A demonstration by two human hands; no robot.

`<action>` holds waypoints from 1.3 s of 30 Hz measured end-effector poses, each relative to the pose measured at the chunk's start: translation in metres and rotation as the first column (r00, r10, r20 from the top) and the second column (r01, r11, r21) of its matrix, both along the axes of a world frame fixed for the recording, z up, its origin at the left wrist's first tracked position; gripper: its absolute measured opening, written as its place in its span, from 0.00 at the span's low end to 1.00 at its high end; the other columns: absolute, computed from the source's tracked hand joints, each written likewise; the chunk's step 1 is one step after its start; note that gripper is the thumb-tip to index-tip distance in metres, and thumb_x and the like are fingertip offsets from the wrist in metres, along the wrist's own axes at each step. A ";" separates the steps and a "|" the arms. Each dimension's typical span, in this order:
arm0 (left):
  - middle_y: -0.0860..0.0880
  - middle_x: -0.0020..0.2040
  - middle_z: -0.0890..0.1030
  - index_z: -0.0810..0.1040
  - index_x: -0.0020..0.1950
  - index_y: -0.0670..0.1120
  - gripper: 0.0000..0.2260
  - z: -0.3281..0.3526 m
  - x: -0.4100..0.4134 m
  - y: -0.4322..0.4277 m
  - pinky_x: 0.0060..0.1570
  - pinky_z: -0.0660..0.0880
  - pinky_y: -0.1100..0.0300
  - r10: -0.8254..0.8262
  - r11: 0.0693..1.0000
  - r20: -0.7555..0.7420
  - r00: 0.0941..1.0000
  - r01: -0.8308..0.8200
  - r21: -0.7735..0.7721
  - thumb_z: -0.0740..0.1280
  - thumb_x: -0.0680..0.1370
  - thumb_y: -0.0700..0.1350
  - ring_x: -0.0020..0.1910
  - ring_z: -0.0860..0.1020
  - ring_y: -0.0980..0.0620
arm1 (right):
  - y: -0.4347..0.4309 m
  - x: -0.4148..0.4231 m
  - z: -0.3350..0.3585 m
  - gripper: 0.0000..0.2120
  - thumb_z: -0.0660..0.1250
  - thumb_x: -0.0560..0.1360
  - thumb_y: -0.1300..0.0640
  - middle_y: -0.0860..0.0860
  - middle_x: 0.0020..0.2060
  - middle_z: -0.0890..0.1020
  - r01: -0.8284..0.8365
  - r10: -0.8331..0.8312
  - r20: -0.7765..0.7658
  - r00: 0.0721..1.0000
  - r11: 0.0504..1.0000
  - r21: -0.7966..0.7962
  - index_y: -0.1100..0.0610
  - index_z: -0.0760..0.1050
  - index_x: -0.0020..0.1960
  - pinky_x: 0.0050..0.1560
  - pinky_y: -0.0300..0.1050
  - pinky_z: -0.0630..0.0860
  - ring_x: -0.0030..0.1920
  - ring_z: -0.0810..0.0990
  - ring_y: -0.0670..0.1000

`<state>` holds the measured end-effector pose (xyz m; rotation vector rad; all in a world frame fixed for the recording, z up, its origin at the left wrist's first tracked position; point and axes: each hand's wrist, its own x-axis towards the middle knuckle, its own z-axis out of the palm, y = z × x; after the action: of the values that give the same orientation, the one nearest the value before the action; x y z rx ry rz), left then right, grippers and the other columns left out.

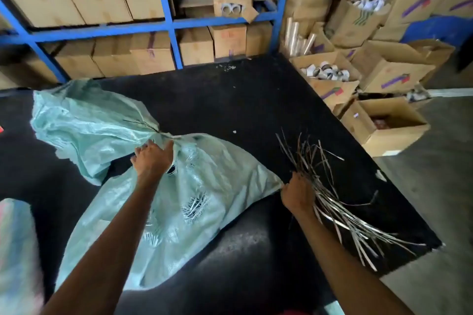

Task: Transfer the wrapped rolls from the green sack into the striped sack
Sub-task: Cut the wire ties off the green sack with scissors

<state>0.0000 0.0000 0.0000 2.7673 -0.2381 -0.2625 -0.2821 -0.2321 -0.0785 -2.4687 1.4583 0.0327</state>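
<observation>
- The green sack [212,186] was lying slumped on its side on the black mat [230,100], pretty flat-looking, with its neck [166,135] bunched and tied off about midway along.
- I couldn't spot a single wrapped roll from where I stood. The only thing showing through the weave was a few pale streaky patches, so whatever was inside stayed hidden.
- The left hand [152,160] was clamped on the fabric right below that tied neck, fingers curled into it. My guess is it was there to control the mouth end.
- The right hand [297,195] had the sack's far corner pinched tight, so the bag was stretched between the two hands, probably for lifting or tipping it.
- A bundle of thin silvery strips [332,212] fanned out on the mat right at that right hand. I honestly couldn't tell if they were in the grip too or just lying under it.
- At the left edge there was a blurry pale sack [15,250] with a pinkish tint. It might have been the striped one, and it sat close enough for dumping into, but it was too smeared to call.
- Further out there was a blue rack [163,23] full of cartons, and open cardboard boxes [389,69] were piled on the right.
- My read is that the transfer hadn't really got going yet, since the neck looked tied.
</observation>
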 end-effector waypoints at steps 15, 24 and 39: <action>0.34 0.75 0.64 0.70 0.72 0.35 0.47 -0.050 0.082 -0.030 0.71 0.59 0.42 0.221 0.973 -0.145 0.964 -0.210 0.091 0.53 0.74 0.75 0.76 0.59 0.38 | -0.034 0.004 -0.048 0.22 0.71 0.76 0.47 0.62 0.58 0.81 0.458 -0.421 -0.265 0.867 0.884 0.096 0.63 0.77 0.62 0.53 0.55 0.78 0.59 0.81 0.63; 0.36 0.63 0.78 0.75 0.65 0.36 0.33 -0.067 0.098 -0.030 0.64 0.71 0.45 0.245 0.965 -0.236 0.941 -0.261 -0.040 0.68 0.75 0.63 0.64 0.75 0.37 | -0.055 0.005 -0.066 0.14 0.79 0.68 0.53 0.52 0.27 0.83 0.613 -0.587 -0.185 0.788 0.723 0.318 0.59 0.80 0.47 0.42 0.51 0.85 0.33 0.86 0.52; 0.49 0.38 0.78 0.77 0.40 0.43 0.10 -0.012 0.056 -0.032 0.27 0.74 0.65 0.169 0.589 -0.564 0.808 -0.542 -0.600 0.78 0.67 0.38 0.31 0.74 0.53 | -0.051 -0.025 -0.038 0.11 0.75 0.72 0.62 0.53 0.26 0.81 0.448 -0.876 0.148 0.460 0.373 0.813 0.66 0.76 0.47 0.27 0.39 0.77 0.23 0.80 0.48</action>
<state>0.0556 -0.0323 -0.0122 1.7880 0.3086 -0.5495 -0.3071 -0.2829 -0.1168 -0.9367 1.6681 -0.2810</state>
